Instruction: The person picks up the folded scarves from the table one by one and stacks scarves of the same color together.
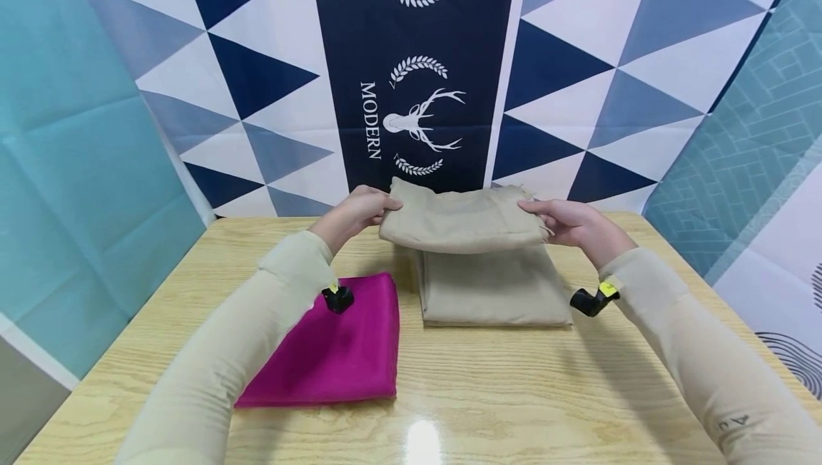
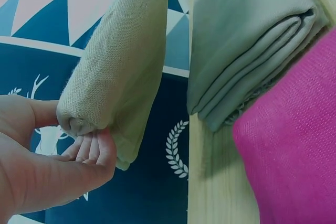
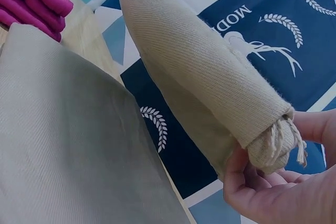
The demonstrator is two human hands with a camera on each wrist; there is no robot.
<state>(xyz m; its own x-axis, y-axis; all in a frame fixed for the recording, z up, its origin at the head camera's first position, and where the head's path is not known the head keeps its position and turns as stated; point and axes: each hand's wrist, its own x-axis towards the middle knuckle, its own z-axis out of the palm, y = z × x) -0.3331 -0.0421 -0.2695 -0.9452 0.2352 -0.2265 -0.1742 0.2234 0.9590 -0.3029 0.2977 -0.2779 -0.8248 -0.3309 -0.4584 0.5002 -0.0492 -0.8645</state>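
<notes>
A folded beige scarf (image 1: 465, 221) with short fringe at its right end is held up between both hands near the table's back edge. My left hand (image 1: 364, 208) pinches its left end, thumb on one side and fingers beneath. At the other end my right hand (image 1: 570, 224) grips it, with tassels (image 3: 277, 139) hanging by the thumb in the right wrist view. Below and nearer lies a second folded beige cloth (image 1: 494, 292), its stacked layers and some fringe showing in the left wrist view. Both wrist views show a gap between the two beige pieces.
A folded magenta cloth (image 1: 349, 351) lies on the wooden table (image 1: 501, 394) at the left, partly behind my left forearm. A patterned fabric backdrop (image 1: 270, 80) stands right behind the table's far edge. Teal panels (image 1: 83, 165) flank both sides.
</notes>
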